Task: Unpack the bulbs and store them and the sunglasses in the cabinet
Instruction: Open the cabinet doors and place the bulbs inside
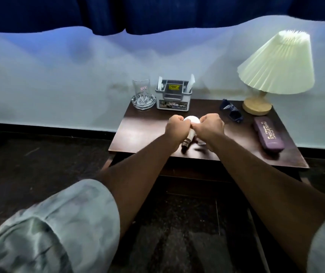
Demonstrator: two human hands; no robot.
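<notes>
A white bulb (192, 120) lies tilted above the dark wooden cabinet (138, 134), its globe pointing away from me and its metal base (185, 144) toward me. My left hand (176, 126) grips the bulb's left side with curled fingers. My right hand (211, 126) is curled against the bulb's right side, knuckles touching the left hand. A pale scrap (201, 142) shows under my right wrist; I cannot tell what it is. Dark blue sunglasses (232, 112) lie folded on the cabinet top to the right of my hands.
A purple glasses case (268, 135) lies near the right edge. A pleated lamp (275, 64) stands at the back right. A drinking glass (141, 89) in an ashtray and a grey napkin holder (174, 95) stand at the back. The cabinet front is in shadow under my arms.
</notes>
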